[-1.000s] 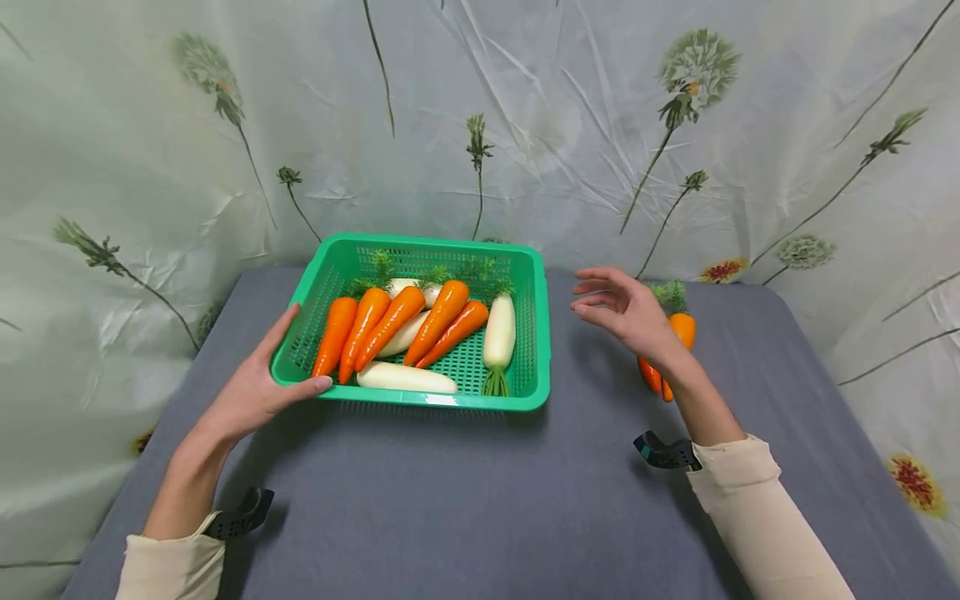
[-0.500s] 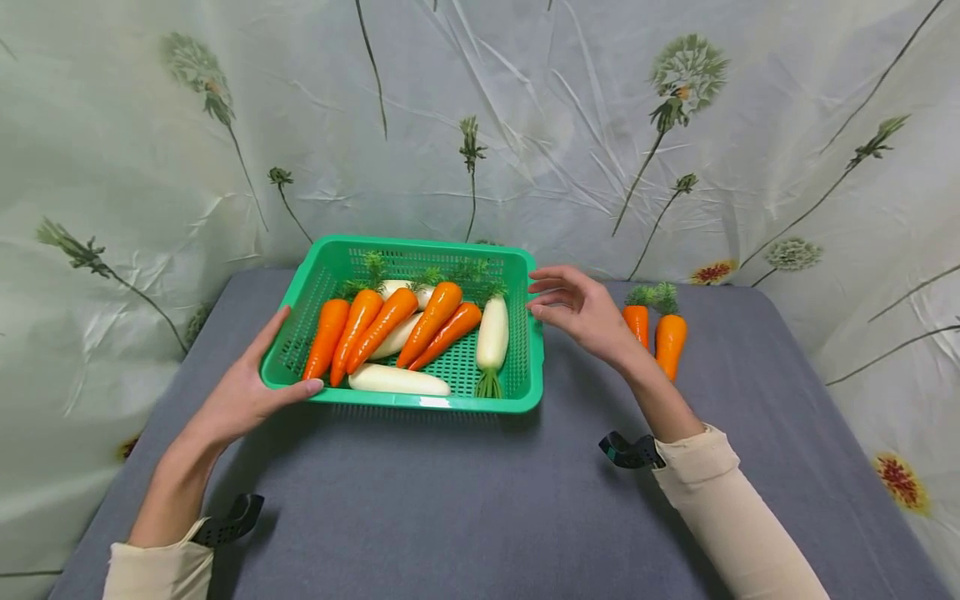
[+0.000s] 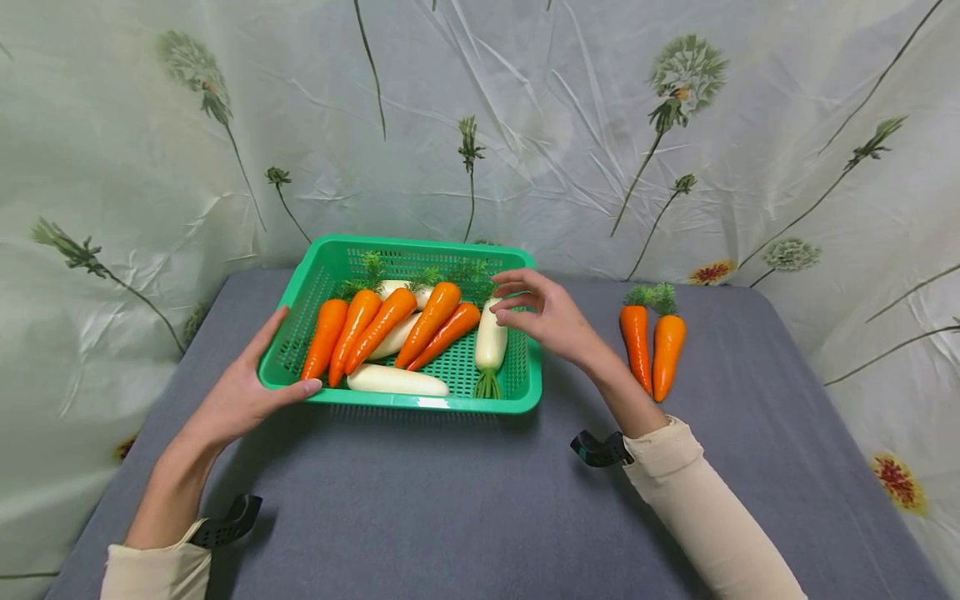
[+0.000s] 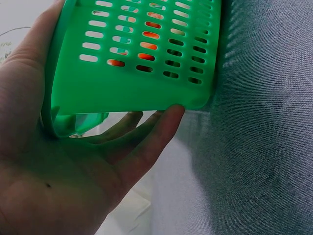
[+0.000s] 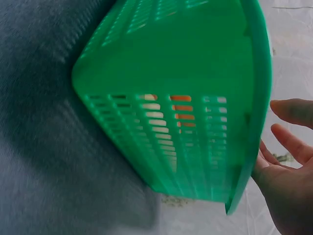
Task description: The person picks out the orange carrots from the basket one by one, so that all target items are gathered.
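A green plastic basket (image 3: 420, 402) stands on the table, with several orange carrots (image 3: 381, 332) and white radishes (image 3: 397, 380) in it. My left hand (image 3: 238, 393) holds its front left corner, thumb over the front rim. In the left wrist view, the fingers (image 4: 151, 147) of that hand lie against the basket's outside wall. Over the right rim hangs my right hand (image 3: 547, 315), fingers loosely bent and holding nothing. Right below its fingertips lies an upright-pointing white radish (image 3: 490, 346); whether they touch is unclear. The right wrist view has this hand (image 5: 291, 181) beyond the rim.
Two carrots, one redder (image 3: 636, 343) and one lighter orange (image 3: 668, 350), lie side by side on the grey cloth-covered table (image 3: 450, 508), right of the basket. A curtain (image 3: 525, 125) with dandelion prints hangs behind the table.
My right hand has moved left, from beside the two carrots to over the basket's right side, uncovering those carrots. My left hand keeps its place on the basket. The head view has shifted slightly.
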A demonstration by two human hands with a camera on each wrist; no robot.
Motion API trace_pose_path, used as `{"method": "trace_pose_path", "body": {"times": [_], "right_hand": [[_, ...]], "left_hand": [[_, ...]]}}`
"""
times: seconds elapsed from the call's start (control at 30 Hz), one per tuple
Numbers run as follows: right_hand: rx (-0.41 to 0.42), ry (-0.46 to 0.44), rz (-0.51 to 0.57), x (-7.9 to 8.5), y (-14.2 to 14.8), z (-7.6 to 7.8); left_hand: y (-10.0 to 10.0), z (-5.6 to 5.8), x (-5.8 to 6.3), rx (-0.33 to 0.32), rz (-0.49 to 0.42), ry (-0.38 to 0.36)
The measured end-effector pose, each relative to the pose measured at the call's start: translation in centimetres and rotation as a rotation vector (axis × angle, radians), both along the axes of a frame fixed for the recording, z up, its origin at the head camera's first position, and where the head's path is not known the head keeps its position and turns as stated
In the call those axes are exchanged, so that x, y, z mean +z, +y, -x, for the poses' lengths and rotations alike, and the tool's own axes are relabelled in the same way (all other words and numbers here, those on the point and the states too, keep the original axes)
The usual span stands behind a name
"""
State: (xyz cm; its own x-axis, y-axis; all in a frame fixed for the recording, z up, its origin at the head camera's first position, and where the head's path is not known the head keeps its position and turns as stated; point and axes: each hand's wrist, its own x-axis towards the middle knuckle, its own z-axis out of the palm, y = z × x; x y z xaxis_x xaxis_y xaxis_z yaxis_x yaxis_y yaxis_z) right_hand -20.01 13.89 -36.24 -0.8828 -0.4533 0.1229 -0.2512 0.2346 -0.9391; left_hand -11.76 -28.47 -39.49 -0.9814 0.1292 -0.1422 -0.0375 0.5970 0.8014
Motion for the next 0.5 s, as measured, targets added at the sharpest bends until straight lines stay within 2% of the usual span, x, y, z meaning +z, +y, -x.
{"method": "trace_pose_path", "body": {"times": [0.5], "right_hand": [[0.039, -0.031, -0.066, -0.3, -3.5, 0.5]], "left_hand": [[0.1, 0.0, -0.1, 0.005, -0.015, 0.004]]}}
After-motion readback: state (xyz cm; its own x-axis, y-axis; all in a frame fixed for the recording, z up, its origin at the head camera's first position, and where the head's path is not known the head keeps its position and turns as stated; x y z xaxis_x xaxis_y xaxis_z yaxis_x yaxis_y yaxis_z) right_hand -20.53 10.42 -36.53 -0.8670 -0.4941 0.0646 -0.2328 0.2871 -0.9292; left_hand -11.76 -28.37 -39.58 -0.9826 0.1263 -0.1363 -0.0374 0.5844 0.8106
